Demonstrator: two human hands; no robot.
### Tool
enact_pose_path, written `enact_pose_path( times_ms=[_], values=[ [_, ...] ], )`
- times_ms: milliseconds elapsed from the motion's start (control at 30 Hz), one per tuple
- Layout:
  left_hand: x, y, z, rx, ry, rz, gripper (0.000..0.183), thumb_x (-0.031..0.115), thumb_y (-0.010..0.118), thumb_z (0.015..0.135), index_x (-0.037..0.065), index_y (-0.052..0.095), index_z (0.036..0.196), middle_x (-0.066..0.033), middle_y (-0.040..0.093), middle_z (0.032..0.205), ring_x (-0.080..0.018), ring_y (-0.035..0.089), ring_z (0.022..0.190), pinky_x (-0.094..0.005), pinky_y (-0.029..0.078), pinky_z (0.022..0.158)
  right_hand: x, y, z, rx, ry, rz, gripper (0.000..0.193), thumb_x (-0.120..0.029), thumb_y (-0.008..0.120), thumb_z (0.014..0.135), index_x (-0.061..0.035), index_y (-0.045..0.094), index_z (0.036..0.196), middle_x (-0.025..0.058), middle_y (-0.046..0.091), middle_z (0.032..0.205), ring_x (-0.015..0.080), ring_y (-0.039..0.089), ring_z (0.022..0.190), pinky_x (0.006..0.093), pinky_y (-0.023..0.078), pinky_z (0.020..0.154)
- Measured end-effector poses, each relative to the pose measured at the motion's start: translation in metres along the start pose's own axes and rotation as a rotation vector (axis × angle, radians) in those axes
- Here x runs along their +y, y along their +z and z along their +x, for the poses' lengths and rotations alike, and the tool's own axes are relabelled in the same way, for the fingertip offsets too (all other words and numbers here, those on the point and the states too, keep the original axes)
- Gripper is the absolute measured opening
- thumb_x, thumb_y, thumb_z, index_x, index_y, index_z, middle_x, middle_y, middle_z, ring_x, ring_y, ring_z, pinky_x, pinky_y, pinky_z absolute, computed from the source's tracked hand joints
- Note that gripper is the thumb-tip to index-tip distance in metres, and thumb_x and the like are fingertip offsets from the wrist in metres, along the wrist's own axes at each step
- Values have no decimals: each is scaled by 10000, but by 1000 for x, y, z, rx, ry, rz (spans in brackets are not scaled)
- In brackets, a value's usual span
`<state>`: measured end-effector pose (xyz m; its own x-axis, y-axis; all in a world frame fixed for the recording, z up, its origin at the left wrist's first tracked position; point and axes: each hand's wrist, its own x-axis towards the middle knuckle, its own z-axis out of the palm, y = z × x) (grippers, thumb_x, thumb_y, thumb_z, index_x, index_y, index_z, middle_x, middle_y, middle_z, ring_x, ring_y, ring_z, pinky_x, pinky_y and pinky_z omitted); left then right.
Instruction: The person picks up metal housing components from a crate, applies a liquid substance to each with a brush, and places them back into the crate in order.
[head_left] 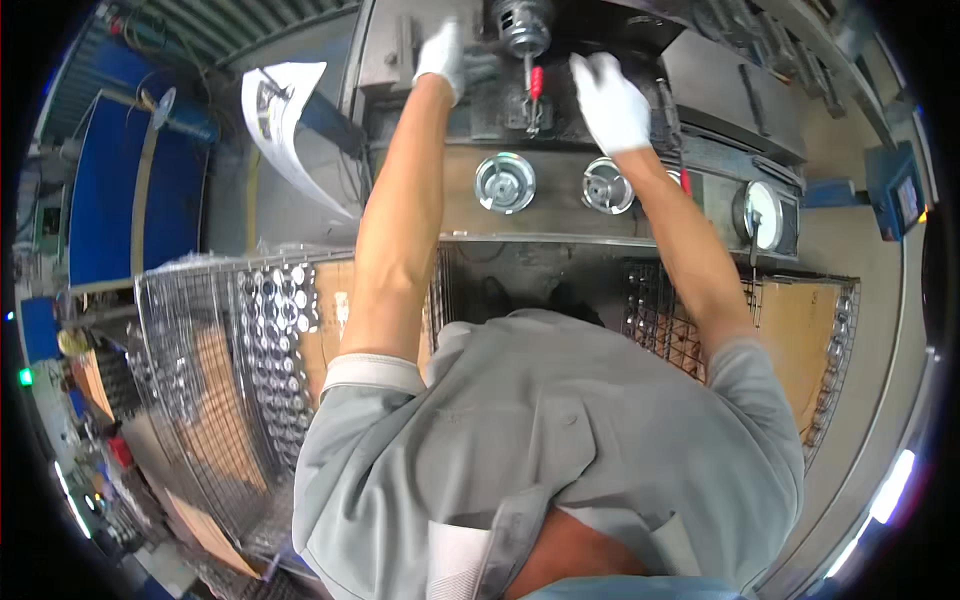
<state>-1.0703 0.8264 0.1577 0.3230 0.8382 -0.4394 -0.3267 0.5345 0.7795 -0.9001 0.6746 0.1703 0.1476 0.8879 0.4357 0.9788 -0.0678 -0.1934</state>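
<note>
Both my hands wear white gloves and reach forward to a dark metal machine. My left hand (442,58) is raised over its left side, next to an upright metal handle (407,40); its fingers are smeared by motion. On the other side, my right hand (612,105) has its fingers stretched toward the machine's middle, with nothing visible in them. Between them is a round metal fixture (524,28) above a red-handled clamp (537,84). Two shiny round metal parts, a left one (505,184) and a right one (607,187), sit on the ledge nearer me.
A white round dial or dish (763,216) stands at the ledge's right end. Wire baskets flank me: the left basket (190,375) holds rows of metal parts and cardboard, the right one (680,335) cardboard too. A paper sheet (285,130) hangs at left; a blue-framed screen (905,195) stands far right.
</note>
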Motion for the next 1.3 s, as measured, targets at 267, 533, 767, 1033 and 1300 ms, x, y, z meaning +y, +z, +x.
enact_pose_path(
  times_ms=[267, 533, 767, 1033, 1300],
  values=[
    [-118, -118, -103, 59, 271, 519, 424, 189, 590, 854, 12, 531, 1235, -98, 639, 1001, -160, 608, 867, -279, 501, 733, -36, 55, -117, -567, -100, 355, 390, -423, 572, 854, -119, 616, 1094, 208, 567, 1082, 366, 601, 940, 441, 498, 799],
    [-112, 21, -181, -338, 320, 453, 627, 183, 761, 727, -15, 449, 1234, -86, 589, 1055, -133, 576, 931, -284, 480, 818, -14, -88, -72, -505, 184, 651, 466, -375, 652, 827, -62, 585, 1165, 149, 642, 1068, 265, 634, 869, 356, 480, 783],
    [-93, 125, -63, -466, -94, -396, 400, 293, 596, 891, 81, 492, 1214, -98, 588, 1095, -243, 551, 1030, -547, 436, 896, 34, -124, -83, 90, 338, 558, 496, -334, 624, 853, -73, 518, 1261, 156, 574, 1211, 294, 592, 1034, 366, 463, 893],
    [-121, 203, 26, -512, -172, -385, 318, 367, 570, 918, 115, 514, 1103, -69, 594, 953, -210, 583, 768, -368, 480, 634, 46, -117, -115, -91, 476, 382, 538, -370, 619, 849, -62, 498, 1273, 198, 527, 1251, 364, 538, 1091, 416, 429, 939],
    [-121, 209, 29, -363, -146, -285, 260, 307, 583, 922, 53, 573, 978, -96, 598, 800, -235, 579, 635, -366, 467, 539, 56, -99, -117, -167, 472, 347, 539, -351, 611, 860, -71, 478, 1300, 217, 633, 954, 369, 598, 942, 423, 453, 841]
  ],
)
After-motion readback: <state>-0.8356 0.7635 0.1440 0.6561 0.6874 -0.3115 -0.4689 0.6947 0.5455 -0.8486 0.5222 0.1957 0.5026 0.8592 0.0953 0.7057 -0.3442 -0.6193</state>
